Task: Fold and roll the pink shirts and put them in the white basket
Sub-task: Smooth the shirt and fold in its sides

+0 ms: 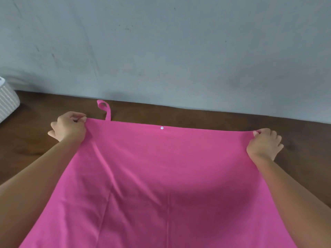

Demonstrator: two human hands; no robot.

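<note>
The near part of the pink shirt (pixel 161 185) is cut off by the bottom edge, so its full shape cannot be made out; the dark wooden table (pixel 197 119) beneath it is hidden wherever the cloth is spread; only a corner of the white basket (pixel 8 101) is seen, the remainder being lost past the left edge, and its contents cannot be seen; the small white dot (pixel 162 128) at the far hem is too small to be identified; both forearms are cropped by the frame.
</note>
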